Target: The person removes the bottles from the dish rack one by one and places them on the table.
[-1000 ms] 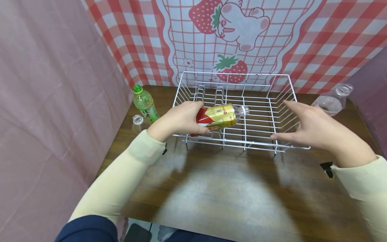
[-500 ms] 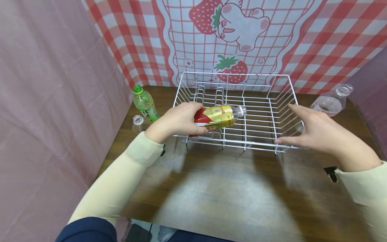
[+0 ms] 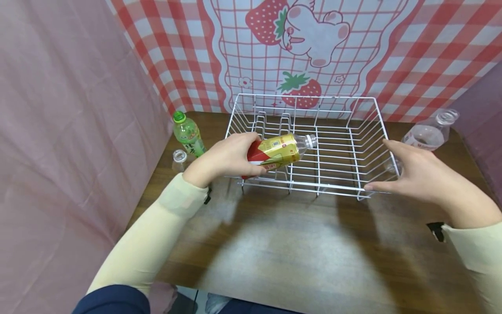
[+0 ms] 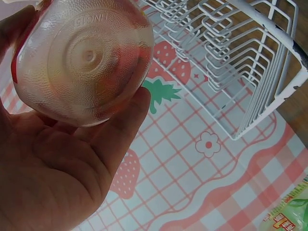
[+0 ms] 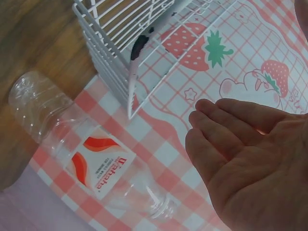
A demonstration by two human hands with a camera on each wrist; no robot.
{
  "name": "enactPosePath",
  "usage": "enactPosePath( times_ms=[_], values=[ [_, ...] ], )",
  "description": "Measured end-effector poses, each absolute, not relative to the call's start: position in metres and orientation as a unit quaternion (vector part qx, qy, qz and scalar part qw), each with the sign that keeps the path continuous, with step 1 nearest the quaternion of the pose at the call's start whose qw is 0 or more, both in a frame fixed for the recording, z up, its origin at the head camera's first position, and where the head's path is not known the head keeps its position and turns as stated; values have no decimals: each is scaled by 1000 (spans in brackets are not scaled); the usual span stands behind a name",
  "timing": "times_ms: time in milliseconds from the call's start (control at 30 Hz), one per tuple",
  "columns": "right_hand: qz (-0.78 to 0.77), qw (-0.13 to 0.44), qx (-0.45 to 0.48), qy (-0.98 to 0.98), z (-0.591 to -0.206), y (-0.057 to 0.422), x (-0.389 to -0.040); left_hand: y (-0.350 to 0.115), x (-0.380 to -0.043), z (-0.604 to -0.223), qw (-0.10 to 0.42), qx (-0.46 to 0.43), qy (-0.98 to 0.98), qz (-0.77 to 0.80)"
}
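Observation:
My left hand (image 3: 233,159) grips a plastic bottle (image 3: 280,151) with a red and yellow label around its base end. The bottle lies nearly level over the left part of a white wire rack (image 3: 337,186), its neck pointing right. In the left wrist view the clear base of the bottle (image 4: 89,57) sits between thumb and fingers. At the rack's right end my right hand (image 3: 423,176) holds nothing, thumb and fingers spread apart. Close to it, in the right wrist view, stands a clear bottle (image 5: 103,163) with a white and red label.
A green-labelled bottle (image 3: 189,135) with a green cap stands left of the rack, beside a clear bottle neck (image 3: 179,158) partly hidden by my left arm. The wooden table (image 3: 290,248) stretches in front. A checked cloth (image 3: 176,48) hangs behind; a pink curtain (image 3: 70,109) borders the left.
My left hand has shifted slightly left with the bottle. My right hand has moved a little to the right and toward me, fingers still spread.

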State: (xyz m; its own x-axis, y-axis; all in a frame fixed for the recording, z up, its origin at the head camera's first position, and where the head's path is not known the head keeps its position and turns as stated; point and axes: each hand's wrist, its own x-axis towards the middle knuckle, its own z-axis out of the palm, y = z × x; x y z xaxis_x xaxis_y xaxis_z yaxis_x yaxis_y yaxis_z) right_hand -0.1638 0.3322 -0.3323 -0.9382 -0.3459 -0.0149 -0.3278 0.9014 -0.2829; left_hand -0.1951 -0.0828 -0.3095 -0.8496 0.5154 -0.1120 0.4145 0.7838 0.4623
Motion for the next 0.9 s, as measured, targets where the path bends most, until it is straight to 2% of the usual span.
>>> enactPosePath(
  times_ms=[467,900],
  values=[
    [-166,-2,-160,973,-343,347,-155,-93,-191,-309,112,257,921,270],
    [-161,27,-148,975,-349,355,-155,-103,-188,-310,108,248,915,300]
  ],
)
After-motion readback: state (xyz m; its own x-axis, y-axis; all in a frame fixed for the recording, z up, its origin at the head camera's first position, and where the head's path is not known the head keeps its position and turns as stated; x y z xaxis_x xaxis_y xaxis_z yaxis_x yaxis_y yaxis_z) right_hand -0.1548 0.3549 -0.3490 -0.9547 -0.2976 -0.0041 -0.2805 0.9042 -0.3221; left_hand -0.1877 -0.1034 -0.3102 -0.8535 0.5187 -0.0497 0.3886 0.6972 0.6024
